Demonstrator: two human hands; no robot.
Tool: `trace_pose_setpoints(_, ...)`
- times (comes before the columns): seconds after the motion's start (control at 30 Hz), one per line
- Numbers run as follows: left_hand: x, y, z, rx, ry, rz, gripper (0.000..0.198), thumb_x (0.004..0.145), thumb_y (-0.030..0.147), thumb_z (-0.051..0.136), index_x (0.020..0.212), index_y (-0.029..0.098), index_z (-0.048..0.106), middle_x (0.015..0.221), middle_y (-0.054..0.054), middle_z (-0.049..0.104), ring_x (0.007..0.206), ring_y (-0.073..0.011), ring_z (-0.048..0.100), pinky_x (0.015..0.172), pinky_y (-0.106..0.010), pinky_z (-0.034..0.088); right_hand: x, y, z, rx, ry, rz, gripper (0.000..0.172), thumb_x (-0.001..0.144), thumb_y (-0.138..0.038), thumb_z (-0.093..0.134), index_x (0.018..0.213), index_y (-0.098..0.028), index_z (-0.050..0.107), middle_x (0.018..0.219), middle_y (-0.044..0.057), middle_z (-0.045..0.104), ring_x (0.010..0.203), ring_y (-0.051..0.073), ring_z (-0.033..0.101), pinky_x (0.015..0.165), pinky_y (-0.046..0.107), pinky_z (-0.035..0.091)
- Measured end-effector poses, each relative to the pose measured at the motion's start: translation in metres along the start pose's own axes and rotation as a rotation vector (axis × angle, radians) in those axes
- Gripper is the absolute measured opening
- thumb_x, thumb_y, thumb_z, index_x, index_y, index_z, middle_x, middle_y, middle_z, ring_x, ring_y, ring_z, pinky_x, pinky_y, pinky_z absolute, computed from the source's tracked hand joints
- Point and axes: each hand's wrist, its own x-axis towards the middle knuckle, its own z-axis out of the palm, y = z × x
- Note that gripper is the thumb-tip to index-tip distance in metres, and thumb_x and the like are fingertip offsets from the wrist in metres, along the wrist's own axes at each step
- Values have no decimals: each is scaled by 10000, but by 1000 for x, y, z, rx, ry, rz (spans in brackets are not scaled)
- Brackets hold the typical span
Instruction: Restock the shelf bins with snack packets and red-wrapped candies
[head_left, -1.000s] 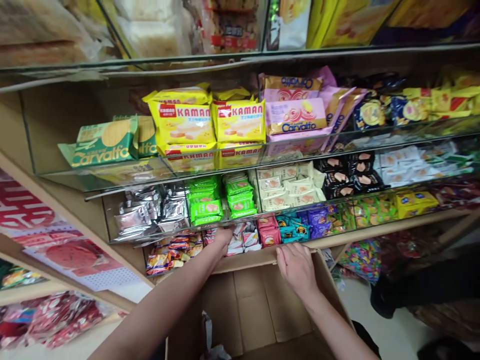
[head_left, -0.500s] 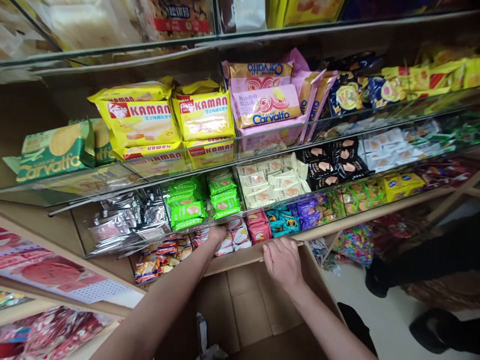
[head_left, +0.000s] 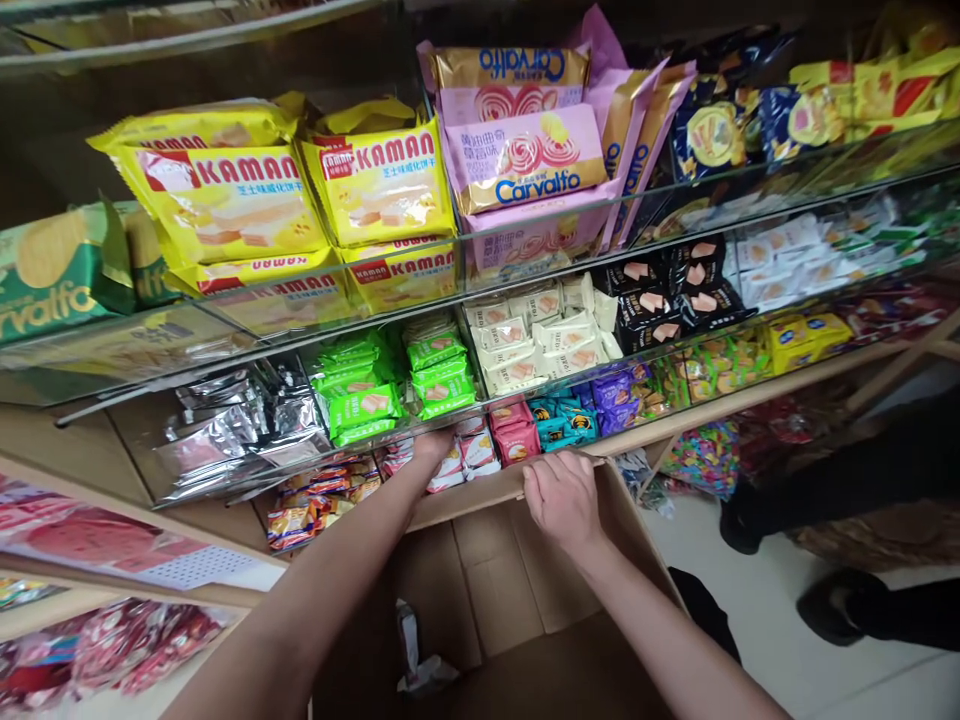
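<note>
My left hand (head_left: 433, 446) reaches in under the glass shelf edge, among the white-and-red snack packets (head_left: 478, 450). Its fingers are hidden there, so what they touch cannot be made out. My right hand (head_left: 561, 497) is closed over the far rim of an open cardboard box (head_left: 496, 598), fingers bent across the edge. Inside the box lies a crumpled piece of white-and-grey wrapping (head_left: 421, 660). Pink packets (head_left: 514, 430) and teal packets (head_left: 562, 422) sit just beyond the right hand. Orange packets (head_left: 319, 505) lie left of my left forearm.
Above are green packets (head_left: 367, 400), silver packets (head_left: 217, 430) and cream packets (head_left: 544, 335). Yellow wafer packs (head_left: 240, 200) and pink cookie packs (head_left: 525, 150) stand on the higher glass shelf. At right, another person's dark trouser legs and shoes (head_left: 829, 605) stand on the pale floor.
The view has shifted closer and tilted down, so the upper shelf has partly left the picture. My left hand stays among the white-and-red packets, and my right hand keeps its hold on the box rim.
</note>
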Motion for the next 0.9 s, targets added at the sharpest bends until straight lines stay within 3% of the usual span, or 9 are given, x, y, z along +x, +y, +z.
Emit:
trace_pose_setpoints(0.13, -1, -2, 0, 55, -58, 3, 408, 742, 442, 495, 1018, 151, 575, 1061, -109, 604, 949, -218, 560, 813, -287, 396, -1, 1, 1, -14, 5, -1, 260, 841, -257, 361, 650, -176, 519, 643, 36, 533, 680, 172, 387, 652, 329, 212)
trace_pose_setpoints(0.3, -11, 3, -6, 142, -79, 14, 429, 749, 459, 464, 1033, 154, 567, 1056, -114, 606, 1009, -243, 532, 787, -271, 395, -3, 1, 1, -31, 24, -11, 265, 838, -253, 365, 636, -176, 518, 642, 38, 534, 674, 168, 387, 651, 327, 209)
trace_pose_setpoints(0.47, -17, 10, -10, 218, -120, 51, 314, 749, 387, 485, 918, 162, 625, 930, -100, 656, 970, -244, 556, 765, -259, 405, -4, 1, 1, -28, 28, -12, 260, 838, -247, 365, 640, -179, 520, 645, 37, 535, 681, 171, 389, 653, 328, 210)
trace_pose_setpoints(0.9, -31, 12, -5, 225, -50, 111, 302, 776, 291, 464, 988, 121, 594, 1062, -170, 583, 1025, -256, 519, 860, -300, 370, -9, 1, 2, -47, 24, -44, 299, 843, -246, 351, 598, -175, 506, 606, 32, 499, 651, 165, 382, 628, 322, 214)
